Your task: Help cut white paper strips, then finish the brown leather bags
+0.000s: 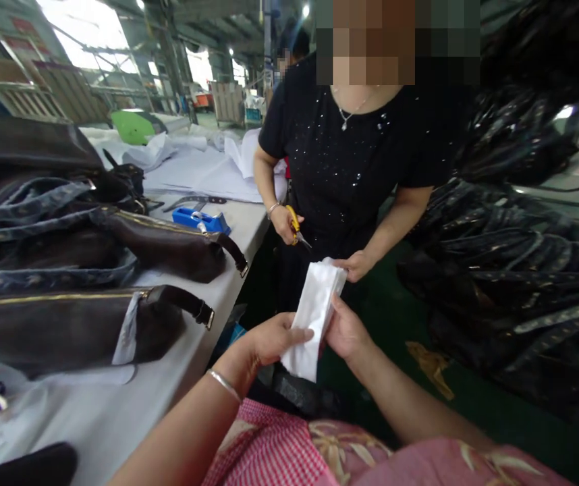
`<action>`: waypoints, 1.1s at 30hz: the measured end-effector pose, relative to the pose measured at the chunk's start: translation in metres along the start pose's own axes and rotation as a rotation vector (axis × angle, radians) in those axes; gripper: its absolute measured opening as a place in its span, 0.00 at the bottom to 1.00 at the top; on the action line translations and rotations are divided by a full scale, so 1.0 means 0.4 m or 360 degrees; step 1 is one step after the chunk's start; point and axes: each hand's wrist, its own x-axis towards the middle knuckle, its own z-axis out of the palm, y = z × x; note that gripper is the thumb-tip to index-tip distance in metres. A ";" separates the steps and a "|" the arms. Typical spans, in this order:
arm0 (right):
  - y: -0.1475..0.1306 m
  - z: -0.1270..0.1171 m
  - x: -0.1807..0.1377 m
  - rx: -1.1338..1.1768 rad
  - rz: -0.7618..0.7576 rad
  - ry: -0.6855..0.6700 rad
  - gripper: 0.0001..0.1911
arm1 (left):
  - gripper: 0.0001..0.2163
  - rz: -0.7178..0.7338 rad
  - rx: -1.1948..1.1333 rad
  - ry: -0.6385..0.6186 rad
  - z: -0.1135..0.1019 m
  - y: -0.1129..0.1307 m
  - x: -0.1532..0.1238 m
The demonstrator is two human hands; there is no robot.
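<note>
A stack of white paper sheets (314,317) stands upright in front of me. My left hand (274,337) grips its left edge, thumb lying across the front. My right hand (345,331) closes on its right edge from behind. A person in a black top stands facing me; one of their hands (354,264) touches the top of the stack, and the other holds yellow-handled scissors (295,228). A silver bangle (225,385) sits on my left wrist.
A white table (132,405) runs along the left with dark brown bags (71,324) lying on it, a blue tool (199,219) and more white paper (203,169) farther back. Black bags (522,256) are piled on the right. The floor is dark green.
</note>
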 end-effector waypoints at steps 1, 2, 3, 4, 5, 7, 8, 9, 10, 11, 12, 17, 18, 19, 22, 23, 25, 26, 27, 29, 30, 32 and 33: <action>-0.008 0.008 0.013 0.0078 -0.0026 -0.0056 0.26 | 0.19 0.0013 0.0020 -0.0034 0.000 0.001 -0.003; -0.016 0.013 0.026 0.0146 -0.0038 -0.0128 0.27 | 0.19 0.0031 0.0036 -0.0064 -0.001 0.002 -0.005; -0.023 0.015 0.037 0.0205 -0.0031 -0.0217 0.28 | 0.19 0.0044 0.0050 -0.0082 -0.003 0.001 -0.006; -0.029 0.015 0.047 0.0257 -0.0021 -0.0313 0.30 | 0.19 0.0047 0.0065 -0.0082 -0.004 0.000 -0.006; -0.032 0.012 0.054 0.0303 -0.0014 -0.0404 0.32 | 0.20 0.0034 0.0087 -0.0077 -0.007 -0.001 -0.005; -0.033 0.000 0.065 0.0373 -0.0004 -0.0547 0.36 | 0.20 -0.0011 0.0148 -0.0060 -0.013 -0.007 -0.002; -0.031 -0.008 0.070 0.0400 -0.0004 -0.0587 0.38 | 0.21 -0.0026 0.0172 -0.0056 -0.016 -0.011 0.001; -0.028 -0.016 0.074 0.0424 -0.0012 -0.0603 0.39 | 0.21 -0.0031 0.0186 -0.0060 -0.018 -0.014 0.003; -0.024 -0.025 0.077 0.0445 -0.0027 -0.0603 0.41 | 0.21 -0.0028 0.0190 -0.0068 -0.021 -0.018 0.006; -0.021 -0.032 0.081 0.0464 -0.0044 -0.0593 0.41 | 0.21 -0.0023 0.0187 -0.0075 -0.022 -0.020 0.008; -0.018 -0.039 0.084 0.0480 -0.0061 -0.0579 0.42 | 0.20 -0.0026 0.0184 -0.0080 -0.024 -0.022 0.010; -0.014 -0.038 0.097 0.0521 -0.0133 -0.0439 0.38 | 0.18 -0.0087 0.0148 -0.0097 -0.028 -0.014 0.020; -0.015 -0.033 0.099 0.0509 -0.0134 -0.0392 0.36 | 0.19 -0.0092 0.0130 -0.0100 -0.027 -0.010 0.021; -0.016 -0.028 0.100 0.0483 -0.0123 -0.0337 0.35 | 0.19 -0.0091 0.0118 -0.0099 -0.027 -0.005 0.022; -0.017 -0.024 0.102 0.0255 -0.0129 -0.0024 0.31 | 0.18 -0.0092 0.0142 -0.0047 -0.021 0.006 0.024; -0.017 -0.029 0.101 0.0120 -0.0201 0.0121 0.29 | 0.17 -0.0100 0.0164 -0.0012 -0.018 0.008 0.024; -0.019 -0.048 0.094 -0.0200 -0.0445 0.0408 0.27 | 0.17 -0.0127 0.0208 0.0057 -0.012 0.009 0.025; -0.021 -0.060 0.090 -0.0365 -0.0571 0.0518 0.27 | 0.17 -0.0139 0.0223 0.0080 -0.009 0.007 0.026; -0.023 -0.072 0.085 -0.0523 -0.0674 0.0606 0.27 | 0.17 -0.0145 0.0235 0.0095 -0.007 0.005 0.028; -0.028 -0.090 0.075 -0.0792 -0.0793 0.0754 0.28 | 0.17 -0.0155 0.0261 0.0113 -0.002 0.001 0.031; -0.029 -0.095 0.070 -0.0888 -0.0827 0.0797 0.28 | 0.17 -0.0160 0.0281 0.0119 0.000 0.000 0.032; -0.030 -0.097 0.064 -0.0987 -0.0877 0.0815 0.30 | 0.16 -0.0169 0.0321 0.0138 0.001 0.000 0.032; -0.029 -0.096 0.063 -0.1003 -0.0897 0.0797 0.31 | 0.16 -0.0172 0.0335 0.0149 0.001 0.001 0.031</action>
